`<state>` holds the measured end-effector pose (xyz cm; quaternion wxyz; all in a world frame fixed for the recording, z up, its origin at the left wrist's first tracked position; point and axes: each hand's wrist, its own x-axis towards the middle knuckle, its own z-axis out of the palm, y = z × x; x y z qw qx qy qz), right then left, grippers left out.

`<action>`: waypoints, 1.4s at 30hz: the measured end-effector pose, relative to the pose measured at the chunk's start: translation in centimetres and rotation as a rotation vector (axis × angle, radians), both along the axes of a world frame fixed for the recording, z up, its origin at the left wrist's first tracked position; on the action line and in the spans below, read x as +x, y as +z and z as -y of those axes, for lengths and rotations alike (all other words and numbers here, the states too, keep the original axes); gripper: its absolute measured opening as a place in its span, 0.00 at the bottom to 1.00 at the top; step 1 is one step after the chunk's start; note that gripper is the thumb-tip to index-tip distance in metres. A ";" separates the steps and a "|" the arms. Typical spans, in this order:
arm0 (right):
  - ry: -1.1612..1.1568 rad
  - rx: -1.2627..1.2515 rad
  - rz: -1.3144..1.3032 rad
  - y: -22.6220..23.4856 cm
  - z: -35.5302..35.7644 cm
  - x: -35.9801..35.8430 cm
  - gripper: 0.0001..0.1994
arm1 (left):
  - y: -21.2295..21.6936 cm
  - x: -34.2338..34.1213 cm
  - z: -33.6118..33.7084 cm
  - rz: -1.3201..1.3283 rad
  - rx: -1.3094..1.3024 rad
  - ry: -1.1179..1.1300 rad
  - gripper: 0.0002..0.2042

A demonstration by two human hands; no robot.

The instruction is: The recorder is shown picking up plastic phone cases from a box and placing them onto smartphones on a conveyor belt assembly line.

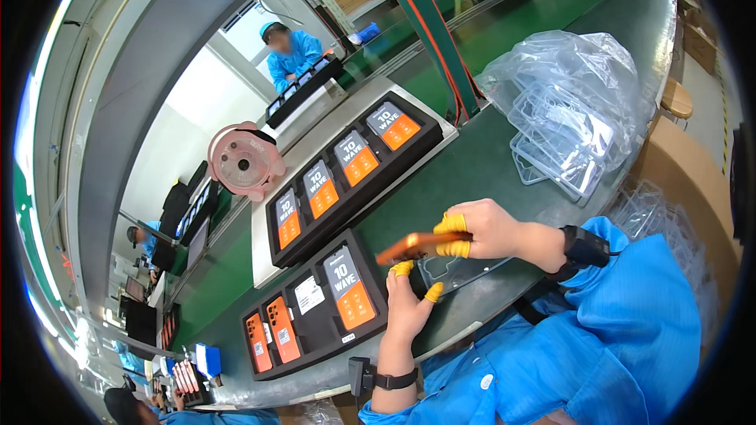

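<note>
My right hand [484, 228], with yellow finger cots, is closed on an orange phone [409, 246], held tilted and seen nearly edge-on above the bench. Just below it, my left hand [405, 307] has a yellow-tipped finger and thumb spread apart; whether a fingertip touches the phone I cannot tell. Partly hidden under my right hand lies a clear plastic tray [453, 275]. Left of my hands sits a black foam tray [319, 334] with two orange phones [282, 329] back side up, a phone with a grey-and-orange front [348, 287], and a slot showing a white label [309, 294].
A second black tray [370, 177] with several grey-and-orange-fronted phones stands on a pale board. Clear plastic shells [563, 138] in a bag lie at right. A green post [429, 31] rises behind, near a pink round fan [244, 161]. A co-worker [293, 55] sits farther back.
</note>
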<state>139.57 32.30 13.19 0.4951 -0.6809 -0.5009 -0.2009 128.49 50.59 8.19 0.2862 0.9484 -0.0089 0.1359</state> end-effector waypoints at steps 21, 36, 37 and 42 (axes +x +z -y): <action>0.178 -0.585 -0.130 -2.0 0.9 -0.2 0.50 | 4.2 -3.3 1.8 0.379 -0.112 -0.084 0.50; -0.240 -0.143 0.093 -3.5 -1.1 -2.2 0.41 | 4.2 -3.4 3.6 0.227 -0.284 0.079 0.22; -0.229 -0.128 0.109 -3.5 -1.1 -2.1 0.42 | 4.4 -3.4 3.7 0.231 -0.239 0.106 0.20; -0.072 -0.065 0.073 -2.6 -0.6 -1.5 0.44 | 4.4 -3.5 3.2 0.266 -0.060 0.145 0.16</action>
